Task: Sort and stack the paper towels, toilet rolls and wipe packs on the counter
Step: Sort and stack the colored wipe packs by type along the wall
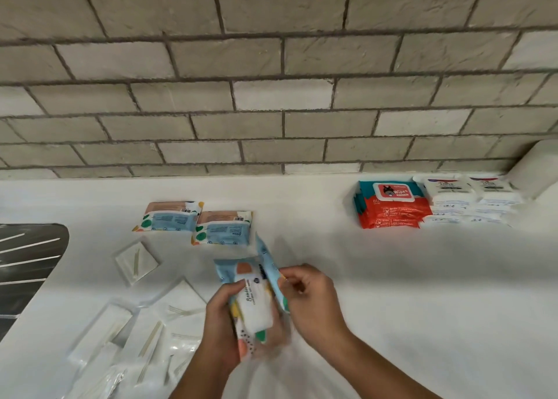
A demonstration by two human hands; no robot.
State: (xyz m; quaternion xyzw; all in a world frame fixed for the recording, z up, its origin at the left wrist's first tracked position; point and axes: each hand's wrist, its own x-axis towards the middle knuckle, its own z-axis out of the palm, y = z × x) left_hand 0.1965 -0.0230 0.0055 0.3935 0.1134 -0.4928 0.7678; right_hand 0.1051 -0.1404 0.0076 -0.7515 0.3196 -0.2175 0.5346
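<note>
White counter [422, 278] under a pale brick wall [271, 66].
Grey-white bricks with dark mortar lines fill the back, soft even light on the counter, and at far left a dark ribbed drainboard [27, 257] catches bright streaks.

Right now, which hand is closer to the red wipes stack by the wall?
Right. The right hand is below and left of the red wipes stack; the left hand is farther left and lower.
</note>
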